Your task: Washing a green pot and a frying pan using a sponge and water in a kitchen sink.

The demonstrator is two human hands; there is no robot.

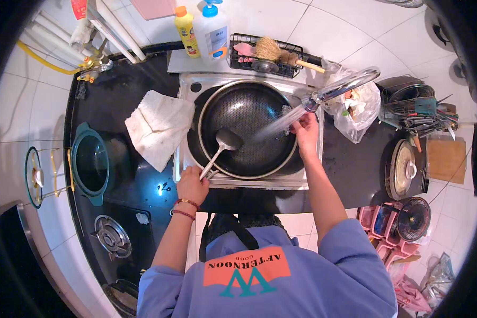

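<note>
A black wok (258,155) with a honeycomb-textured inside rests over the steel sink (316,155). My left hand (192,185) grips the metal handle of a spatula (229,139), whose dark blade lies inside the wok. The wok's handle shows beside that hand; whether I also grip it cannot be told. At the wok's right rim, my right hand (307,133) pinches a greyish mesh scrubber (287,110), partly hidden by the water stream. The chrome faucet (342,85) reaches in from the right and pours water into the wok.
Left of the sink lie a white cloth (157,127) and a teal pot (91,159), with a gas burner (112,236) nearer me. Behind stand bottles (211,35) and a wire basket of brushes (266,55). A plastic bag (353,107) and a glass lid (403,169) are rightward.
</note>
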